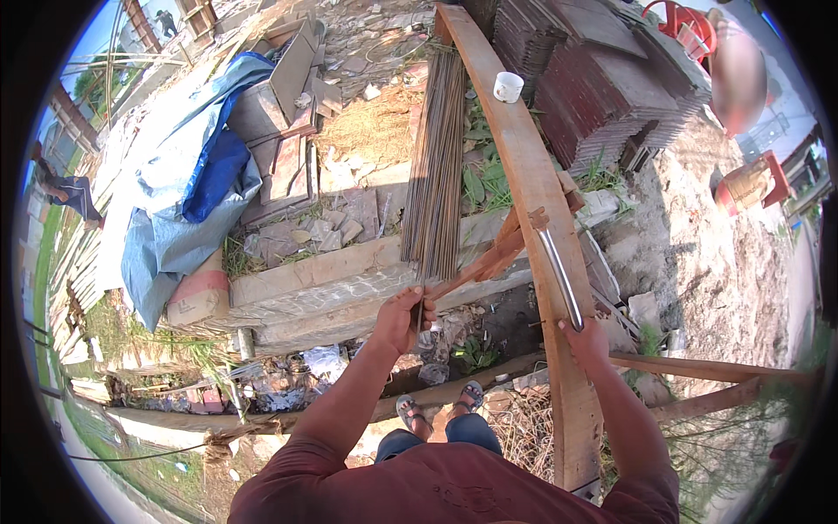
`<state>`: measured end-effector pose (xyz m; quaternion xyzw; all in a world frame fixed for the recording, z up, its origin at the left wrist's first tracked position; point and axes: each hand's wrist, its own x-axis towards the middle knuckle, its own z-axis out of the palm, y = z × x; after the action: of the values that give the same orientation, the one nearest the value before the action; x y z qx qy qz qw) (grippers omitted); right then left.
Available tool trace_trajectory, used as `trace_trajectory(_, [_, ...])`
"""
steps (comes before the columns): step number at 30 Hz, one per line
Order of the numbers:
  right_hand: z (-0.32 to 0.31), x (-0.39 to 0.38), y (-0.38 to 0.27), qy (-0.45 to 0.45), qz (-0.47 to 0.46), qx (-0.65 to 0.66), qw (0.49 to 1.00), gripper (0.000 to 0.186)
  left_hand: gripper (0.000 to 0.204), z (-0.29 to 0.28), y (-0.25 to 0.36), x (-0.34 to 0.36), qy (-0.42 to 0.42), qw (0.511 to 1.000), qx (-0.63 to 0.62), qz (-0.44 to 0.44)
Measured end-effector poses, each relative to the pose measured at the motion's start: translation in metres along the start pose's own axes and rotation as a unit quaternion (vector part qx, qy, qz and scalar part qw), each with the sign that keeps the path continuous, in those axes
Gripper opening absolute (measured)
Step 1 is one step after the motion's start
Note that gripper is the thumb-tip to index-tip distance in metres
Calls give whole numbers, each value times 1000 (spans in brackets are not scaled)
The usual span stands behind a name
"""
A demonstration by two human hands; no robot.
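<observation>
My left hand is closed around what look like the near ends of one or more thin metal rods; how many is hidden by my fingers. A bundle of long brownish rods stretches away from it over the low wall. My right hand is wrapped round the lower end of a shiny silver metal bar. That bar lies along a long wooden plank, its upper end beside a small brown fitting on the wood. My right forearm crosses the plank's near part.
A white cup stands on the plank's far part. Stacked dark red tiles rise to its right. Blue tarpaulin covers material at left. A low wall and a littered trench lie ahead of my feet. Another person is at far left.
</observation>
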<state>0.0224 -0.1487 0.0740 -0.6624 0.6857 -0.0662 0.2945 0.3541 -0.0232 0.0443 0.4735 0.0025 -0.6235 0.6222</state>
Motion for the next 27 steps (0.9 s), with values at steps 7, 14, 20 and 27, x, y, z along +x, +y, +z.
trace_trajectory(7, [-2, 4, 10, -36, 4, 28, 999, 42, 18, 80, 87, -12, -112, 992, 1, 55])
trace_trajectory(14, [-7, 3, 45, 27, -2, 37, 999, 39, 16, 49, 26, -14, 17, 988, 154, -9])
trace_trajectory(20, [20, 0, 25, 90, -118, -1, 989, 38, 27, -175, -93, -51, 192, 783, 527, 269])
trace_trajectory(27, [19, -124, -36, 159, -147, 63, 974, 31, 30, -269, -156, -238, 202, 798, 524, 220])
